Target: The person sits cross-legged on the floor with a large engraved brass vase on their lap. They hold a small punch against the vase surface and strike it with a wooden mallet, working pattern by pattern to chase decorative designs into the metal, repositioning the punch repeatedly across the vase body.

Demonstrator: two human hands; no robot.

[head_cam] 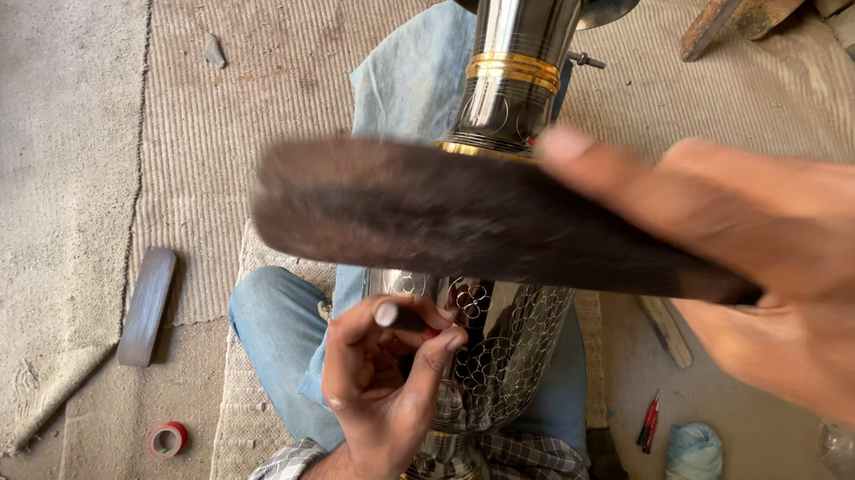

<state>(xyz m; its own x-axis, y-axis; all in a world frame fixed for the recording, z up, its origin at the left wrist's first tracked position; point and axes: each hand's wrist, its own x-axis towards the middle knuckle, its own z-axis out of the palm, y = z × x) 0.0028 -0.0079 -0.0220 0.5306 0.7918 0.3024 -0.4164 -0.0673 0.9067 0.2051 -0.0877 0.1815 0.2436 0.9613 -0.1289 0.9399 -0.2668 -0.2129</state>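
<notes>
My right hand (797, 266) holds a dark flat wooden mallet (450, 212) raised crosswise close to the camera, blurred. Under it a tall polished metal vase (519, 76) with gold bands lies along my lap, its belly covered in an engraved scale pattern (515, 346). My left hand (387, 388) pinches a small dark chisel (404, 319) with its tip against the patterned belly. My legs in blue jeans (271, 329) sit beneath the vase.
A woven mat (236, 106) covers the floor. A dark flat wooden piece (147, 306) lies to the left, a roll of red tape (168, 439) below it. On the right lie a red-handled tool (648, 423), a blue cloth (694, 469), and a wooden stick (667, 332).
</notes>
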